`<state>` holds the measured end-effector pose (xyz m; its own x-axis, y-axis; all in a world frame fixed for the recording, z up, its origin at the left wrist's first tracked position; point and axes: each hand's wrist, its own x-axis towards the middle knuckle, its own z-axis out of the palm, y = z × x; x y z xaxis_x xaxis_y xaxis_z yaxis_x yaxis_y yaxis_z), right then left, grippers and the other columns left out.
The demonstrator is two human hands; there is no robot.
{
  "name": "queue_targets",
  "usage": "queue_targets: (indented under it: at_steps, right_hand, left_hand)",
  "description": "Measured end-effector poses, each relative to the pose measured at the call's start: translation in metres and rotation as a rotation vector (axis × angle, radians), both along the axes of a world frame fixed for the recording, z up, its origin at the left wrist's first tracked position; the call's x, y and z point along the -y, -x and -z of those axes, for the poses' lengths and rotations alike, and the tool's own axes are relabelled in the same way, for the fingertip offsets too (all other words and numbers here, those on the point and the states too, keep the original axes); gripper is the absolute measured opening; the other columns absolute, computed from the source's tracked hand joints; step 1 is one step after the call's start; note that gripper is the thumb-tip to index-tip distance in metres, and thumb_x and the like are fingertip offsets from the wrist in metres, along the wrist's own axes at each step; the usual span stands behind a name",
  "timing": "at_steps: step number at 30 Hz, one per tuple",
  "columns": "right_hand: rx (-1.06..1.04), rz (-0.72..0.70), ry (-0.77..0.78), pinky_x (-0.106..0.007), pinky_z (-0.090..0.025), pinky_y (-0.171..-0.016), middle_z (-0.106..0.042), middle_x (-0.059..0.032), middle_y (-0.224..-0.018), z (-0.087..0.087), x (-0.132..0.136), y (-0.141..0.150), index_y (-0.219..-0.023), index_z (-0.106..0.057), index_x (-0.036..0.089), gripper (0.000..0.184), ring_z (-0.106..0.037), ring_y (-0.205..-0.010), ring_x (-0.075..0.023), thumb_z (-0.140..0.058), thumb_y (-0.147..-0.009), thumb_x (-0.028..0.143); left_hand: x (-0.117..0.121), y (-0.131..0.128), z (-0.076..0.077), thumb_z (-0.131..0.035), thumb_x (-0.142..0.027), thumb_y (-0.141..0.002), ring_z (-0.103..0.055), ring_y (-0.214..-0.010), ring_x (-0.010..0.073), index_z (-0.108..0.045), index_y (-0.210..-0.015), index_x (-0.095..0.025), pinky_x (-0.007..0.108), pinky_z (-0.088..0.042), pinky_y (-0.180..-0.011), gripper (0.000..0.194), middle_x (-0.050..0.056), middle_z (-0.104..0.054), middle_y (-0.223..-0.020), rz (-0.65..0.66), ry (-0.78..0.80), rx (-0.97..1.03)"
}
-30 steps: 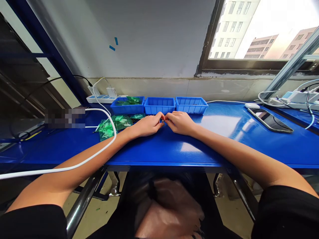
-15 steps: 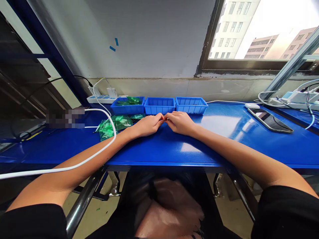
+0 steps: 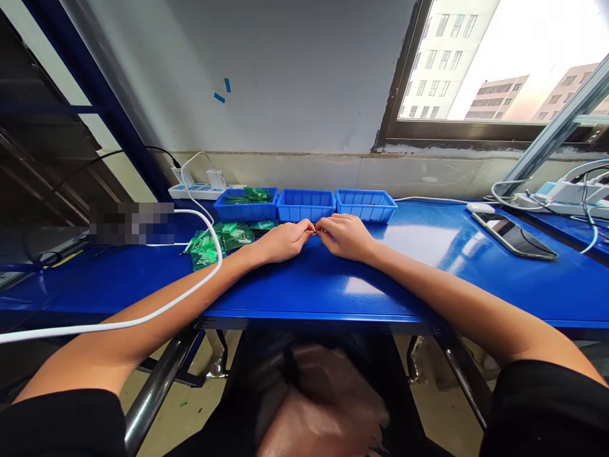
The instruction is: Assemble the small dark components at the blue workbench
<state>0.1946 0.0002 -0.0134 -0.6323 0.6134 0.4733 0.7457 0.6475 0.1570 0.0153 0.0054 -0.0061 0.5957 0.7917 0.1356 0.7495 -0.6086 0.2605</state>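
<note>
My left hand (image 3: 284,240) and my right hand (image 3: 346,235) rest knuckles-up on the blue table (image 3: 333,285), fingertips meeting in a pinch. Between the fingertips is a tiny part (image 3: 315,232), too small to name. Both hands lie just in front of three blue bins: the left bin (image 3: 245,204) holds green packets, the middle bin (image 3: 305,205) and the right bin (image 3: 365,204) show nothing inside from here. A pile of green packets (image 3: 216,240) lies on the table beside my left wrist.
A white cable (image 3: 143,315) runs across my left forearm from a power strip (image 3: 195,189) at the back left. A phone (image 3: 514,235) and more cables and a second strip (image 3: 566,190) lie at the right. A window is behind.
The hands stay pinched together in the same spot; only the fingertips shift slightly. The view has tilted a little.
</note>
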Motion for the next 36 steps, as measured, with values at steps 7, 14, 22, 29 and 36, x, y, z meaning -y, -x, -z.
queue_targets:
  at_steps: [7, 14, 22, 29, 36]
  right_hand:
    - [-0.084, 0.172, -0.081, -0.027, -0.033, -0.064, -0.065, -0.008, -0.076, -0.03, -0.004, -0.021, -0.086, -0.062, 0.015, 0.023, -0.055, -0.072, -0.019, -0.04, -0.082, 0.022]
    - [-0.302, 0.447, -0.107, -0.027, -0.033, -0.059, -0.065, -0.0065, -0.076, -0.048, -0.016, -0.061, -0.087, -0.063, 0.018, 0.022, -0.056, -0.072, -0.02, -0.044, -0.079, 0.023]
    - [-0.329, 0.721, 0.055, -0.03, -0.039, -0.061, -0.066, -0.0093, -0.082, -0.035, -0.038, -0.102, -0.084, -0.067, 0.018, 0.022, -0.06, -0.079, -0.0243, -0.048, -0.072, 0.017]
    - [-0.274, 0.685, 0.038, -0.032, -0.042, -0.063, -0.062, -0.0116, -0.089, -0.028, -0.041, -0.104, -0.086, -0.067, 0.017, 0.023, -0.057, -0.079, -0.0237, -0.045, -0.077, 0.018]
    - [-0.194, 0.675, -0.095, -0.043, -0.039, -0.076, -0.059, -0.0178, -0.098, -0.019, -0.038, -0.077, -0.09, -0.065, 0.012, 0.03, -0.044, -0.104, -0.0328, -0.037, -0.084, 0.019]
  left_hand:
    - [-0.006, 0.009, -0.01, -0.032, -0.029, -0.087, -0.062, -0.087, 0.0191, -0.055, -0.112, -0.019, 0.028, -0.045, -0.078, 0.035, 0.005, -0.067, -0.097, -0.061, -0.045, -0.006]
    - [-0.007, 0.015, -0.017, -0.033, -0.033, -0.085, -0.061, -0.091, 0.02, -0.059, -0.108, -0.019, 0.027, -0.045, -0.078, 0.037, 0.005, -0.068, -0.1, -0.088, -0.091, -0.064]
    - [-0.019, 0.04, -0.036, -0.034, -0.036, -0.084, -0.061, -0.073, 0.0174, -0.062, -0.106, -0.017, 0.025, -0.045, -0.068, 0.04, 0.004, -0.068, -0.084, -0.224, -0.164, 0.057]
    - [-0.025, 0.03, -0.015, -0.034, -0.025, -0.084, -0.058, -0.096, 0.0209, -0.061, -0.106, -0.017, 0.03, -0.044, -0.087, 0.036, 0.006, -0.066, -0.102, -0.151, -0.191, -0.07]
    - [-0.01, 0.01, 0.0, -0.04, -0.024, -0.084, -0.052, -0.098, 0.0237, -0.061, -0.098, -0.02, 0.034, -0.045, -0.083, 0.025, 0.007, -0.064, -0.097, -0.193, -0.282, -0.262]
